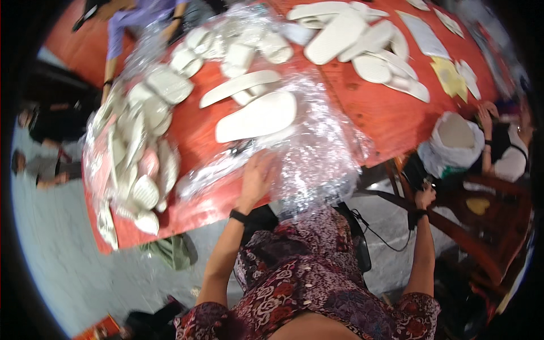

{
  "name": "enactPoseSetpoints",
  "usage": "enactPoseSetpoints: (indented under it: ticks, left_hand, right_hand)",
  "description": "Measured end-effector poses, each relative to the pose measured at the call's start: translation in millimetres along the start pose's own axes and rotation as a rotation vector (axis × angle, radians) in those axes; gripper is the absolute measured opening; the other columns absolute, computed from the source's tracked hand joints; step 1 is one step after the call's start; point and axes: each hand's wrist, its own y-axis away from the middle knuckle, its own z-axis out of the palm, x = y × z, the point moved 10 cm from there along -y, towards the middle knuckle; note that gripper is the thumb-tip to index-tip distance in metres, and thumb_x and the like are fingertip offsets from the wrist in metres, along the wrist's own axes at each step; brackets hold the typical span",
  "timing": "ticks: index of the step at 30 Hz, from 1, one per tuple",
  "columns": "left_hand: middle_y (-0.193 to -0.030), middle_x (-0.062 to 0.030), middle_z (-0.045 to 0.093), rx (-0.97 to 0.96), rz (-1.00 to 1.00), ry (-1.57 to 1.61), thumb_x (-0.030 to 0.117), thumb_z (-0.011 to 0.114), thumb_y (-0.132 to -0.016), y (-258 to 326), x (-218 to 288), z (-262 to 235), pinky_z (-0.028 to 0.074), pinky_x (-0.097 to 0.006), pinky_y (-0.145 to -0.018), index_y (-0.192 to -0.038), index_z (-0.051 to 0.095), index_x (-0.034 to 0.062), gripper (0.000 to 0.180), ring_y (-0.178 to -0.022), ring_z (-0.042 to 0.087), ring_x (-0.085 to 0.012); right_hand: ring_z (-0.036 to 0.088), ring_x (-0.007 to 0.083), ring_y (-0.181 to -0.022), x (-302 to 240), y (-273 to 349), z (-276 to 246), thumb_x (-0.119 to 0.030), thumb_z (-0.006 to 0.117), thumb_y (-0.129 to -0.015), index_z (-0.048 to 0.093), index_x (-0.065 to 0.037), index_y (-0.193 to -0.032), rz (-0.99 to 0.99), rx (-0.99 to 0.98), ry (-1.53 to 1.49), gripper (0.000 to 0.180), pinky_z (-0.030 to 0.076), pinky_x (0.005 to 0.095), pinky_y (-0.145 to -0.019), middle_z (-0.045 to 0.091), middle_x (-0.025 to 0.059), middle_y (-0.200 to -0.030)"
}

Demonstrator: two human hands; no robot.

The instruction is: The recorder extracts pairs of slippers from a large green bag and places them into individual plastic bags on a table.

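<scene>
My left hand (259, 174) lies on the near part of the table, fingers stretched forward over clear plastic bags (311, 153). By its fingertips is a small dark thing I cannot make out. Just beyond, a cream slipper (258, 118) lies sole up, and another slipper (241, 88) rests on its side behind it. Off to the right, away from the table, my right hand (425, 196) is closed beside a wooden chair (487, 218). A small dark, shiny thing shows at its fingers, too small to name.
The red table (192, 127) bears a heap of bagged slippers (133, 164) at left and loose slippers (368, 42) at far right. Yellow paper (450, 78) lies near the right edge. A white sack (453, 141) stands by the chair. Other people work around the table.
</scene>
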Motion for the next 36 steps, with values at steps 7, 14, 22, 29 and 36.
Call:
enactPoseSetpoints:
  ticks: [7,14,22,29,36]
  left_hand:
    - [-0.116,-0.018,0.057,0.1,-0.095,0.086,0.003,0.062,-0.08,23.7,-17.1,-63.6,0.046,-0.041,-0.088,-0.115,0.06,0.0063,0.036,-0.104,0.055,-0.0353]
    - [-0.117,-0.0191,0.052,0.366,-0.155,-0.107,0.001,0.061,-0.077,9.4,-52.8,-114.0,0.042,-0.044,-0.09,-0.12,0.056,0.0035,0.044,-0.105,0.05,-0.0369]
    - [-0.135,-0.0217,0.038,0.166,-0.356,-0.289,0.001,0.062,-0.07,-16.5,-101.7,-62.5,0.037,-0.052,-0.096,-0.134,0.044,0.0086,0.067,-0.12,0.036,-0.0415]
    - [-0.136,-0.0153,0.039,0.081,-0.303,-0.298,0.001,0.065,-0.07,-23.6,-99.8,-47.5,0.038,-0.05,-0.094,-0.133,0.047,0.0141,0.067,-0.116,0.039,-0.0386]
    - [-0.133,-0.0156,0.044,0.131,-0.239,-0.268,-0.001,0.062,-0.073,-28.6,-90.7,-55.5,0.037,-0.048,-0.098,-0.137,0.046,0.0164,0.068,-0.113,0.043,-0.0388]
  right_hand:
    - [0.052,0.0326,-0.091,-122.3,27.9,-66.4,0.004,0.054,-0.072,0.057,-0.004,-0.092,-0.285,0.256,-0.329,0.022,0.044,0.0389,-0.083,0.053,0.0144,-0.094]
    - [0.055,0.0177,-0.08,-433.5,111.9,-220.0,0.004,0.052,-0.085,0.056,0.002,-0.091,-0.926,-0.388,-0.838,0.008,0.044,0.0282,-0.074,0.055,0.0098,-0.083]
    - [0.054,0.0332,-0.101,-671.8,171.1,-174.5,0.009,0.049,-0.075,0.057,-0.005,-0.105,-1.488,-0.246,-0.526,0.033,0.045,0.0403,-0.083,0.054,0.0141,-0.106]
    - [0.043,0.0363,-0.12,-718.9,145.9,-82.8,0.007,0.055,-0.073,0.05,-0.013,-0.129,-1.538,-0.096,-0.134,0.06,0.043,0.0447,-0.094,0.049,0.0151,-0.124]
    - [0.05,0.0323,-0.1,-711.3,124.1,-69.0,0.002,0.059,-0.072,0.051,-0.015,-0.13,-1.54,-0.186,-0.257,0.06,0.045,0.0422,-0.088,0.053,0.0102,-0.109]
